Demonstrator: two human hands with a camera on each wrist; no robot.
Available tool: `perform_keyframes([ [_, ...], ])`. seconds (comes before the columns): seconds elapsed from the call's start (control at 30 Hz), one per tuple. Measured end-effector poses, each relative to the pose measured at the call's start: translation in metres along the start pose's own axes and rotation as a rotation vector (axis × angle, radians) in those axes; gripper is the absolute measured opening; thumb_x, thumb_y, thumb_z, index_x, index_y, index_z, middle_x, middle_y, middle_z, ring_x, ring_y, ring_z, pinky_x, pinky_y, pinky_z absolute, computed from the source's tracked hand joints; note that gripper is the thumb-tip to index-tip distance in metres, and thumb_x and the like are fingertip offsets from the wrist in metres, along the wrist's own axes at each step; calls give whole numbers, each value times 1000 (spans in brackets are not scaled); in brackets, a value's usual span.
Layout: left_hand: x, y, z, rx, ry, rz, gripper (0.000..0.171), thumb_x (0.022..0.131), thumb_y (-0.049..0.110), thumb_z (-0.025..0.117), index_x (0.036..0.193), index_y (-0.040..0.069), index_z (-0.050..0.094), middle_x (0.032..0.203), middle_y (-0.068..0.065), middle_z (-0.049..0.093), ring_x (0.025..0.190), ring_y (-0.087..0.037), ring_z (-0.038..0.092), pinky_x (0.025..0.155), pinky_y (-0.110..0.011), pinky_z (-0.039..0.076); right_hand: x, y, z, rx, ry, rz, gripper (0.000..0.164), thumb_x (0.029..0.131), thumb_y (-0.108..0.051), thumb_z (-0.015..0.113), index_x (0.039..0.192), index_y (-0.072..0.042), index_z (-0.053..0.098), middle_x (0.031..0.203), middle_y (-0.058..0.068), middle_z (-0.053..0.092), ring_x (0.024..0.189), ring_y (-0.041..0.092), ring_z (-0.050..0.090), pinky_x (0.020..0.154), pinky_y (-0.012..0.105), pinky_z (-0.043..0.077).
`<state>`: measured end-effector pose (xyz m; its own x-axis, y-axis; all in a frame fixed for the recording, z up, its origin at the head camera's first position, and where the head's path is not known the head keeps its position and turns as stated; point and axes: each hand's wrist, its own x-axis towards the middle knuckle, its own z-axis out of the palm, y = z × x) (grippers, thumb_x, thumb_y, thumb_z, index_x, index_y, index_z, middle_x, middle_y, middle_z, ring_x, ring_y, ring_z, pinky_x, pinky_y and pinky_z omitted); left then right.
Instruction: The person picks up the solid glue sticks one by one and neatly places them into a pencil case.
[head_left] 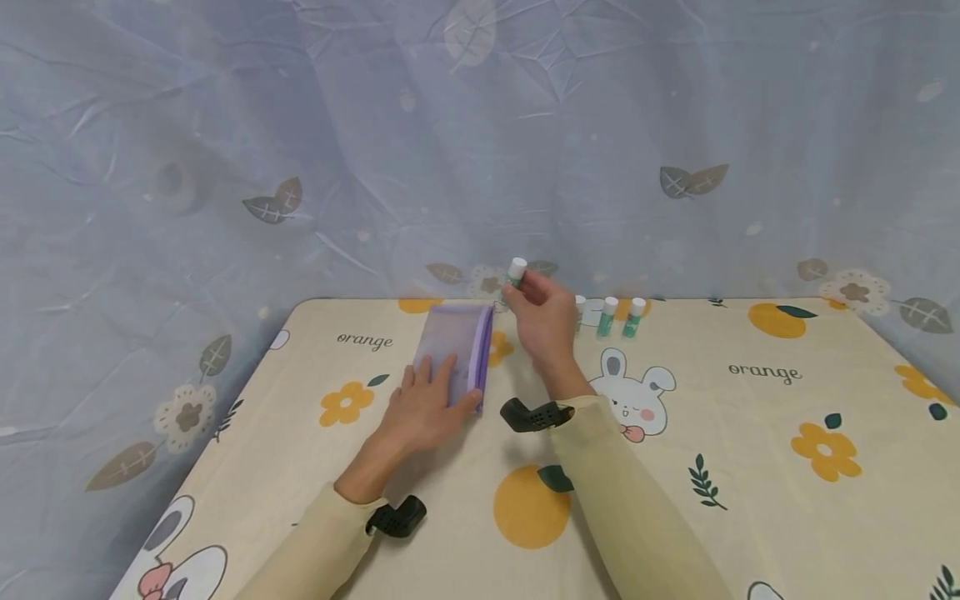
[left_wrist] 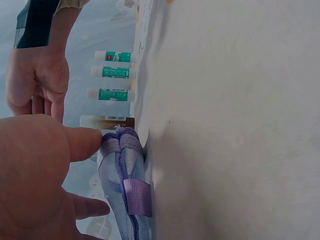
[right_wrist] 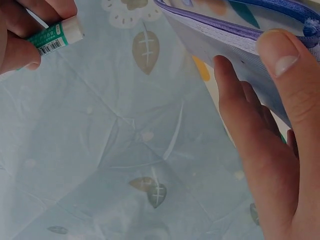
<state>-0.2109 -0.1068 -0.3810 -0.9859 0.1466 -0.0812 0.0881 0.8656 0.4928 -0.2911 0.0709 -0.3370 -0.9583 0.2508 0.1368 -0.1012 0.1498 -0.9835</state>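
Note:
My left hand (head_left: 420,415) rests on a purple mesh zipper pouch (head_left: 452,332), its fingers laid out over the mesh and the thumb at the zip edge. In the right wrist view the two zip edges stand apart beside that thumb. Up at the back of the table, my right hand (head_left: 549,323) pinches a glue stick (right_wrist: 54,39) with a white cap and green label. It is raised and tilted, to the right of the pouch's far end. Behind the right hand stand more glue sticks (head_left: 607,317), upright in a row.
A brown-labelled tube (left_wrist: 112,122) stands at the near end of the row in the left wrist view. The table's cream cloth (head_left: 675,517) has printed oranges, flowers and rabbits. A grey-blue printed curtain (head_left: 480,150) hangs along the table's back edge.

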Motion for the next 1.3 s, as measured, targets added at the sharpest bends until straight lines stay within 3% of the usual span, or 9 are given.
perform_keyframes([
  [0.37,0,1,1,-1,5,-9,79,106,51,55,167,9,31,173,-33,20,160,-56,18,124,-72,25,-1,10,2,-2,-14,-52,35,99,-17,76,133,-10,73,130,13,76,121,27,73,103,41,59],
  [0.53,-1,1,1,-9,6,-4,79,105,51,55,167,9,32,173,-33,20,160,-57,18,124,-72,26,0,18,5,-64,-12,-70,33,98,-17,76,131,-9,75,127,14,78,119,29,74,99,43,60],
  [0.73,-1,1,1,-4,7,8,79,106,51,54,167,7,31,173,-33,20,160,-57,19,124,-71,26,-2,23,8,-162,-13,-23,34,98,-20,77,131,-9,75,125,14,79,115,29,76,93,43,63],
  [1.3,-1,3,-2,-9,6,-3,77,106,49,54,167,7,32,172,-34,21,160,-59,16,125,-73,23,-3,38,14,-282,-62,56,34,99,-21,74,130,-6,73,123,16,79,112,30,76,90,41,62],
])
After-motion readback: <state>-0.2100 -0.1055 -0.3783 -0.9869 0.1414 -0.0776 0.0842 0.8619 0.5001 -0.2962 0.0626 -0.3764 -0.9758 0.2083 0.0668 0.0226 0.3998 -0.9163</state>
